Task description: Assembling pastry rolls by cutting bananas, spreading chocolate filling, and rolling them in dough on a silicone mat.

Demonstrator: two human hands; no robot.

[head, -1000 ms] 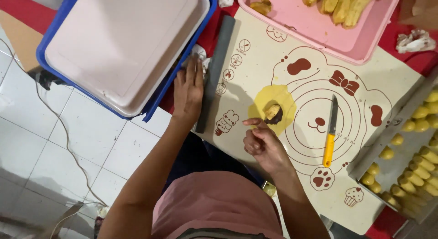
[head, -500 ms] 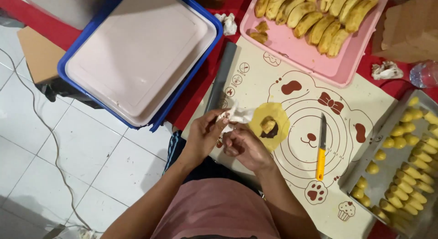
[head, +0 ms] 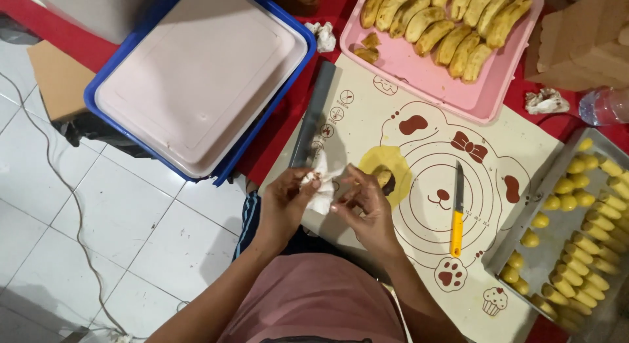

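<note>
head view: the left hand (head: 283,200) and right hand (head: 365,202) both pinch a crumpled white tissue (head: 320,186) between them, fingers closed on it. it looks soft, light and easy to tear, best gripped by its bunched folds. just past the right hand lies a thin yellow dough disc (head: 390,169) on a smooth printed mat (head: 419,100); right of it, a stiff yellow-handled knife (head: 457,210).
</note>
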